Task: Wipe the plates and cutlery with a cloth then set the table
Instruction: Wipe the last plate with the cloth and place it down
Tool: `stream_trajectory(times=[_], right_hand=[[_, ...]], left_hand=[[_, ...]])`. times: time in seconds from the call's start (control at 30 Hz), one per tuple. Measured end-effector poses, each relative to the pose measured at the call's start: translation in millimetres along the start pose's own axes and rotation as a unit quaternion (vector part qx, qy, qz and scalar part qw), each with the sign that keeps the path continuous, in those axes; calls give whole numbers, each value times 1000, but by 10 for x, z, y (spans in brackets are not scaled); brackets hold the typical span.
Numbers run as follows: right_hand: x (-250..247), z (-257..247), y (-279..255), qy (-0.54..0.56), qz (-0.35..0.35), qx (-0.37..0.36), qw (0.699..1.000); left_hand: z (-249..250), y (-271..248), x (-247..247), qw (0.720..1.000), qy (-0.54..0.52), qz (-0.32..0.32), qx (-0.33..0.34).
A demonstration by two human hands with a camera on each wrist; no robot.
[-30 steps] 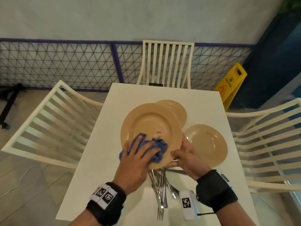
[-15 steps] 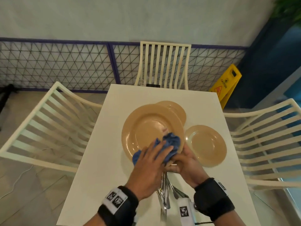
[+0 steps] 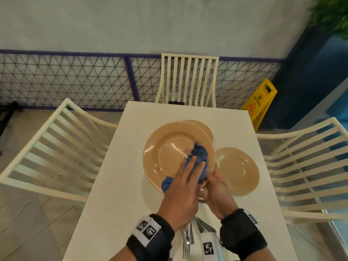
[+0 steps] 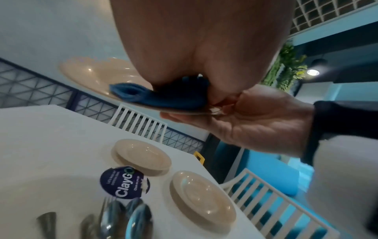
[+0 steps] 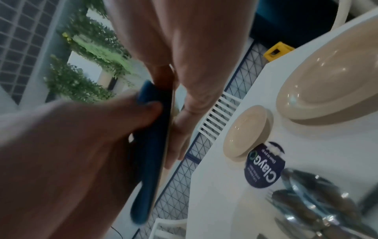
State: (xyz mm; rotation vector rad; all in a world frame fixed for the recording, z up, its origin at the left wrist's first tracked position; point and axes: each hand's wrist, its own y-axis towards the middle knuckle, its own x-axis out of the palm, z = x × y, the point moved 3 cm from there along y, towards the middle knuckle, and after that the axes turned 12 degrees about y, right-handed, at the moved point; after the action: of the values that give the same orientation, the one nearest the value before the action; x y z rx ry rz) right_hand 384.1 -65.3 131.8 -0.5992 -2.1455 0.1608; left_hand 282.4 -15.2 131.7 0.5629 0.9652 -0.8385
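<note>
My right hand (image 3: 209, 183) grips the near right rim of a large tan plate (image 3: 165, 157), thumb on top and fingers underneath, and holds it tilted above the white table (image 3: 116, 185). On the right side of that plate my left hand (image 3: 195, 162) presses a bunched blue cloth (image 3: 200, 153) with straight fingers. The left wrist view shows the cloth (image 4: 163, 97) under my palm and the right hand (image 4: 245, 126) below the rim. Two more tan plates lie on the table, one behind (image 3: 201, 129) and one to the right (image 3: 237, 170). Spoons and forks (image 3: 188, 240) lie under my wrists.
Cream slatted chairs stand at the left (image 3: 56, 144), the far end (image 3: 188, 80) and the right (image 3: 305, 166). A yellow caution sign (image 3: 261, 102) stands on the floor at the far right. A round dark blue label (image 4: 124, 182) lies by the cutlery (image 4: 122, 218).
My left hand has slid the cloth from the plate's near left across to its right side and a little farther away. My right hand keeps its hold on the rim.
</note>
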Motion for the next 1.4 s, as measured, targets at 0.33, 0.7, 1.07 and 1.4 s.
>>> stream_trajectory(times=[0.33, 0.7, 1.07, 1.4], right_hand=[[-157, 116, -123, 19, 10, 4, 1000], [-316, -115, -218, -14, 27, 11, 999], [-326, -321, -154, -1, 28, 7, 1000], [-126, -141, -155, -38, -7, 18, 999]], left_hand=[[-398, -63, -132, 995, 57, 5, -77], [-701, -266, -142, 980, 186, 56, 40], [35, -258, 182, 989, 109, 2, 97], [-38, 277, -99, 996, 15, 65, -63]])
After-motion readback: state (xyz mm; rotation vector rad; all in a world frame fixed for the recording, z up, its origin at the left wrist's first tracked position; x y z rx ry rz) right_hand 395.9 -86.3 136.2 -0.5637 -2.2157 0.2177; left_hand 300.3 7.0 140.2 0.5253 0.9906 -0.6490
